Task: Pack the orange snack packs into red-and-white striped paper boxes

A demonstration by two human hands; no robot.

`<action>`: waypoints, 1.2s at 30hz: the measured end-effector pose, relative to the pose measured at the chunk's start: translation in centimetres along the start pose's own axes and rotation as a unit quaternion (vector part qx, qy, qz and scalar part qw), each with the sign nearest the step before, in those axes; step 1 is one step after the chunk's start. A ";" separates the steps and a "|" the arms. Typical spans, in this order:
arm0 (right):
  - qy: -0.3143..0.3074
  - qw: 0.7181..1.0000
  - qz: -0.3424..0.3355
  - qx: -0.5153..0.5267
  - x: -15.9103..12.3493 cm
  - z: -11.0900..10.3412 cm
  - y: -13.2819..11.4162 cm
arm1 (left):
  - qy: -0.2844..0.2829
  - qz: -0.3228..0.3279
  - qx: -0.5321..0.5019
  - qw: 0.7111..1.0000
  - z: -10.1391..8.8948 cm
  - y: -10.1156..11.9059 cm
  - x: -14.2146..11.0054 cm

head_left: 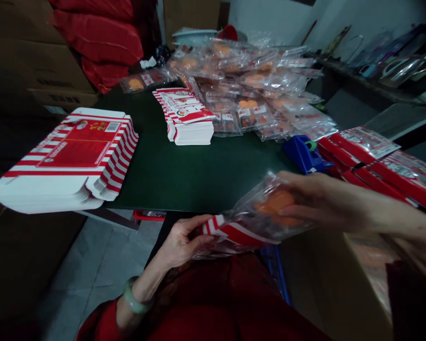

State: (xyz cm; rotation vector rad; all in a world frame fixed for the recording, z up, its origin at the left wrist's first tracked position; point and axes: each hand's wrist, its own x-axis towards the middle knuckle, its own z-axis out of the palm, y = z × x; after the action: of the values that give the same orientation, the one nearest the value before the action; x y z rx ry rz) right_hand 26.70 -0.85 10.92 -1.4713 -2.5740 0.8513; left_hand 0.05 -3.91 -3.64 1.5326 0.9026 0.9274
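Left grip point(184, 240) pinching, right grip point(307, 198) curled

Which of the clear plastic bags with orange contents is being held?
The clear plastic bag of rounded orange pieces in the right hand's grip; the other bags on the dark green table lie farther back, untouched.

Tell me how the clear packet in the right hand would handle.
The clear packet is probably floppy, since its film looks thin and creased. Its glossy surface may feel slippery. The orange pieces sit near the right hand, so that end is likely the heavier one.
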 end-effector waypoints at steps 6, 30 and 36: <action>-0.031 0.999 -0.024 -0.032 0.2 2.4 -1.2 | -0.015 0.023 -0.001 1.000 0.9 -0.1 0.2; -0.025 0.986 -0.160 0.040 2.7 8.5 -2.6 | 0.025 -0.033 -0.040 0.998 -0.4 -0.7 -0.6; -0.112 0.985 -0.113 -0.059 4.2 7.9 -4.5 | 0.035 -0.011 -0.047 0.998 -0.6 -0.4 -0.8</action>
State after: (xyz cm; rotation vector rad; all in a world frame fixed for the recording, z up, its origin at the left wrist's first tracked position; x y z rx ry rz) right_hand 18.45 -2.60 5.54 -1.1327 -2.9300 0.8942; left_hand -0.80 -4.32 -4.08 1.4147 0.9114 0.9983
